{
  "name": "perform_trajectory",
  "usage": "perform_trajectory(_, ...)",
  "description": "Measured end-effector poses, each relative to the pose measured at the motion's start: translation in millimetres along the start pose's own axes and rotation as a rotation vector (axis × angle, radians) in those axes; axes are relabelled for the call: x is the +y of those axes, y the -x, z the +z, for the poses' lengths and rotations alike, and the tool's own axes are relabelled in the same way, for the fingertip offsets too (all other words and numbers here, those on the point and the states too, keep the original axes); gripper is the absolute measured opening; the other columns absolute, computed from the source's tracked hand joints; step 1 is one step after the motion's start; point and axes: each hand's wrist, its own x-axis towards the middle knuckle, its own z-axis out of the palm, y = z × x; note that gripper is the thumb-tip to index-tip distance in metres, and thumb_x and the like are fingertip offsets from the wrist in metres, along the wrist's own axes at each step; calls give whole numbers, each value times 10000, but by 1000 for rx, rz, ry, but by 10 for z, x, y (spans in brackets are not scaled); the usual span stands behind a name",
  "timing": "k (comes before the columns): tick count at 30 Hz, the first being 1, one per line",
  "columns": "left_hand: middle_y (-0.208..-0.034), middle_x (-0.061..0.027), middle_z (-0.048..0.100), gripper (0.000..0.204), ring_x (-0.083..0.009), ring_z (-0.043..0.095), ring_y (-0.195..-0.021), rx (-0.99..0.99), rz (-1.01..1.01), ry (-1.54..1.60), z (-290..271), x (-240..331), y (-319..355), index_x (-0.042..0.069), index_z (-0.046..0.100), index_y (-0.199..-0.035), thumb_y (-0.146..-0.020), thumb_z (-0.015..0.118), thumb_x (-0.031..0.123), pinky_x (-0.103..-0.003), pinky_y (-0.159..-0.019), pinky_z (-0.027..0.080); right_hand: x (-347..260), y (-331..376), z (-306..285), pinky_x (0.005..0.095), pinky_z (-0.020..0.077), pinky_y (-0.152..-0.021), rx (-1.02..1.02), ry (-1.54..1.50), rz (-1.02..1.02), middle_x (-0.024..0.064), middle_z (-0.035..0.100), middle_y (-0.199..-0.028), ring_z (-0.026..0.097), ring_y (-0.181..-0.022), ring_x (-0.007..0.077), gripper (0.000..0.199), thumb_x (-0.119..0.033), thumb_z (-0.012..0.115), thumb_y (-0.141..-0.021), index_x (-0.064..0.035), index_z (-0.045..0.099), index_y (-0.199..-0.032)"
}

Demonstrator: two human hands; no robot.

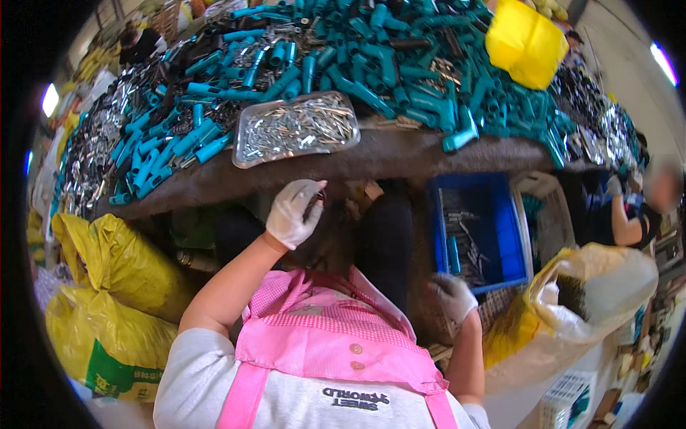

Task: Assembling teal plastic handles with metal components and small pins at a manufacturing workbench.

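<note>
My left hand, in a white glove, is raised just below the table edge with its fingers pinched around a small dark metal piece. Above it a shallow metal tray holds many small silver metal parts. My right hand, in a grey glove, hangs low beside a blue crate that holds dark metal pieces and a teal handle; its fingers are curled and I cannot tell whether it holds anything. A large heap of teal plastic handles covers the table.
Yellow sacks stand at my left. A white and yellow sack gapes open at my right. A yellow bag lies on the heap. Another person works at the far right. Piles of silver metal parts line the table's left.
</note>
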Motion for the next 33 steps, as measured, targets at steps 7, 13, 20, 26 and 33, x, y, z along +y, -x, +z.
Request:
perform_trajectory(7,-943,-139,586,300,-317,584,-838,322,-239,-185,-659,-614,-195,57,580,-1032,-741,611,-6,-371,-746,482,-1259,-2224,-297,378,455,-844,435,235,-489,143,608,-1009,575,-957,315,204,-166,595,-818,-53,601,-988)
perform_trajectory(13,-963,-127,596,229,-317,589,-863,250,-301,-200,-939,-1093,-646,58,596,-976,-748,607,36,-375,-753,487,-1368,-3442,-136,420,426,-886,617,505,-532,140,535,-1124,494,-1044,346,421,-181,613,-790,-100,494,-1186)
perform_trajectory(20,-1038,-102,613,232,-278,557,-1007,-258,-354,-553,-601,-2278,-1387,114,611,-1004,-803,494,110,-374,-875,458,-2094,-3736,-23,412,446,-830,616,361,-887,125,590,-982,542,-954,325,197,-119,586,-785,-89,613,-978)
perform_trajectory(26,-1019,-147,649,273,-305,629,-961,-407,-802,-635,-139,-2523,-1991,91,525,-1117,-879,430,186,-428,-786,509,-2625,-4080,318,403,474,-730,341,302,-974,124,615,-883,580,-845,316,106,-135,597,-774,-93,635,-865)
perform_trajectory(33,-1122,-109,624,287,-268,613,-1022,-452,-904,-581,-185,-2615,-2239,100,629,-1076,-799,556,116,-386,-797,522,-2727,-4042,465,381,478,-702,291,243,-1031,107,616,-851,594,-811,305,94,-95,597,-785,-65,638,-864)
